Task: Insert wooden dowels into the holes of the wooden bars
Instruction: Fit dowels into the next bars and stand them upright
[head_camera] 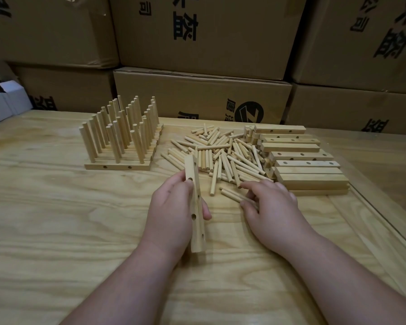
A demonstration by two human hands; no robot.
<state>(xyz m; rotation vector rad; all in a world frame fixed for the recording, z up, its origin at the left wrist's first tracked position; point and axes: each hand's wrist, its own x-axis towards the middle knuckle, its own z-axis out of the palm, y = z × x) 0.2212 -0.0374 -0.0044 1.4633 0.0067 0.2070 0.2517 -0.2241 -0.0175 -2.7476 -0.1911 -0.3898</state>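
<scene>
Progress approx. halfway, judging by piles: finished bars w/ upright dowels (122, 134) sit far left on the surface (56, 231). Your left hand (171, 214) grips an empty bar (195, 202); right hand (272, 207) pinches a loose dowel (232, 195). Stack of unfilled bars (307, 165) remains.

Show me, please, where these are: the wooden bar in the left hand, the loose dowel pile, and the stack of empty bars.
wooden bar (195, 202), head view, on its face with holes.
loose dowel pile (223, 156), head view, on the pile's middle.
stack of empty bars (307, 170), head view, on a near bar's top.
</scene>
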